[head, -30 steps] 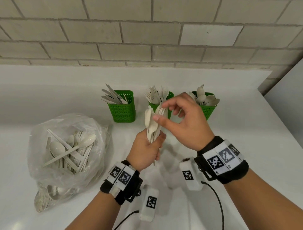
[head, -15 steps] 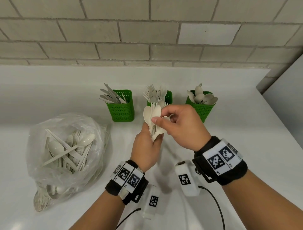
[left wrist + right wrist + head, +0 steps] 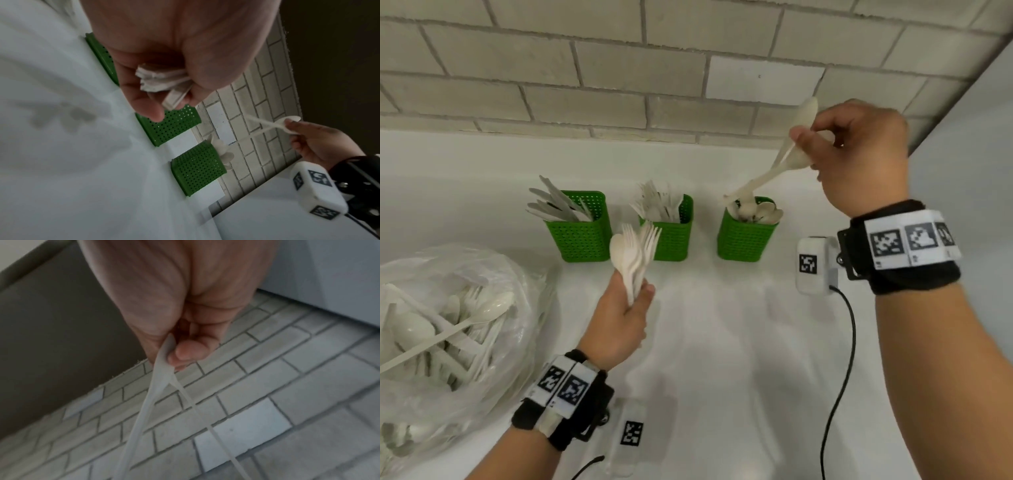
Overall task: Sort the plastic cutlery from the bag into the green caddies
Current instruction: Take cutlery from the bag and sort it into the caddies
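Observation:
Three green caddies stand in a row on the white counter: the left caddy (image 3: 582, 233) holds knives, the middle caddy (image 3: 674, 236) forks, the right caddy (image 3: 744, 240) spoons. My right hand (image 3: 856, 154) is raised above and right of the right caddy, pinching two white spoons (image 3: 787, 161) by their bowls, handles pointing down toward that caddy's rim. My left hand (image 3: 626, 311) grips a bundle of forks and a spoon (image 3: 635, 253) upright in front of the middle caddy. In the right wrist view the spoons (image 3: 162, 369) are pinched between thumb and fingers.
A clear plastic bag (image 3: 448, 325) full of white cutlery lies at the left of the counter. A grey brick wall (image 3: 619, 68) runs behind the caddies. A white panel (image 3: 969, 171) rises at the right edge.
My right hand has pulled two spoons out of the bundle and carried them up and right over the spoon caddy. My left hand stays low with the rest of the bundle.

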A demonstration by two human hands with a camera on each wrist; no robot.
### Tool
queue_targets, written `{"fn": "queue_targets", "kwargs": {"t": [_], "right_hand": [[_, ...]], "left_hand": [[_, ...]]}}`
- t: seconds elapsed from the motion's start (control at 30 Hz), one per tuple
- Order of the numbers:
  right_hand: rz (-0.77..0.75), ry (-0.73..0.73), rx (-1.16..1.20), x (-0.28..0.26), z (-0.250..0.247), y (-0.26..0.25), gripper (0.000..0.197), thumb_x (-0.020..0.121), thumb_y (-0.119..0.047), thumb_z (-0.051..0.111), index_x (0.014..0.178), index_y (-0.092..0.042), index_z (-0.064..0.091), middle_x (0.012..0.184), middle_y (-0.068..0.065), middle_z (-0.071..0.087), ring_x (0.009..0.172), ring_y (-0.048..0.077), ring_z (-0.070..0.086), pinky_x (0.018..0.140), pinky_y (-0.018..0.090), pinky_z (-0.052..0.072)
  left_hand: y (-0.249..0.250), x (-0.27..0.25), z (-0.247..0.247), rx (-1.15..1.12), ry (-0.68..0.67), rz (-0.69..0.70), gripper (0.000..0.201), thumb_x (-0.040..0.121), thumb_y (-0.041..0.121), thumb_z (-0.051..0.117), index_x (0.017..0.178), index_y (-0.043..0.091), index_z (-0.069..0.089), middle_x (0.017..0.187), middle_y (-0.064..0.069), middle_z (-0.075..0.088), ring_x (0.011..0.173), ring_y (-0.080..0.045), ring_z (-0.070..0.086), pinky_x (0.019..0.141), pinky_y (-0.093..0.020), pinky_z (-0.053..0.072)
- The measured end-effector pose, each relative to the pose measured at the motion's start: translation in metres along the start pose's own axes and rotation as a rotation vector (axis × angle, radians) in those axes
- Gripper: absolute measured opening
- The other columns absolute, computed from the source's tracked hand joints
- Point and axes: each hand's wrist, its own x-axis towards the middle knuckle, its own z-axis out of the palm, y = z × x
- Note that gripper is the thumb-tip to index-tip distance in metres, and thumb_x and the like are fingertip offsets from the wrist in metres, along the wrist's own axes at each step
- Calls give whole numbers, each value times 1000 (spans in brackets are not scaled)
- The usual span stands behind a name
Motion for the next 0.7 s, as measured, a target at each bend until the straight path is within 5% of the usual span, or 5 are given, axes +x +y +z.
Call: {"fn": "queue_targets", "kwargs": {"t": [0.07, 0.2, 0.37, 0.53, 0.7], "right_hand": [[0, -48, -97, 10, 0, 12, 19, 85, -34, 71, 79, -16, 69, 67, -13, 53, 62, 16, 58, 65, 32, 49], [126, -101, -90, 20, 7, 35, 16, 86, -28, 72, 73, -21, 65, 64, -2, 58, 66, 31, 64, 65, 43, 56], [247, -145, -14, 20, 24, 56, 14, 87, -22, 70, 77, -14, 67, 63, 4, 58, 39, 7, 53, 42, 20, 45], [457, -374, -56, 8, 44, 77, 13, 86, -22, 72, 78, -12, 69, 56, 3, 56, 33, 9, 51, 43, 18, 41], [429, -191, 92, 15, 30, 74, 25, 76, -22, 83, 90, -9, 67, 61, 4, 57, 35, 8, 50, 39, 20, 42]], "left_hand": [[2, 1, 1, 12, -19, 15, 10, 100, 18, 48, 92, 24, 45, 63, -9, 45, 46, -12, 46, 43, -26, 47], [1, 3, 1, 28, -34, -4, 11, 100, 20, 48, 90, 16, 46, 59, -9, 48, 44, -11, 48, 44, -24, 47], [3, 5, 1, 39, -29, -41, 12, 100, 22, 49, 90, 15, 47, 58, -10, 51, 46, -16, 52, 44, -20, 45], [4, 6, 0, 43, -39, -70, 12, 100, 22, 49, 90, 15, 48, 56, -9, 52, 45, -15, 53, 45, -21, 46], [3, 6, -3, 38, -17, -74, 12, 99, 19, 50, 91, 12, 48, 54, -9, 51, 44, -17, 52, 44, -19, 44]]}}
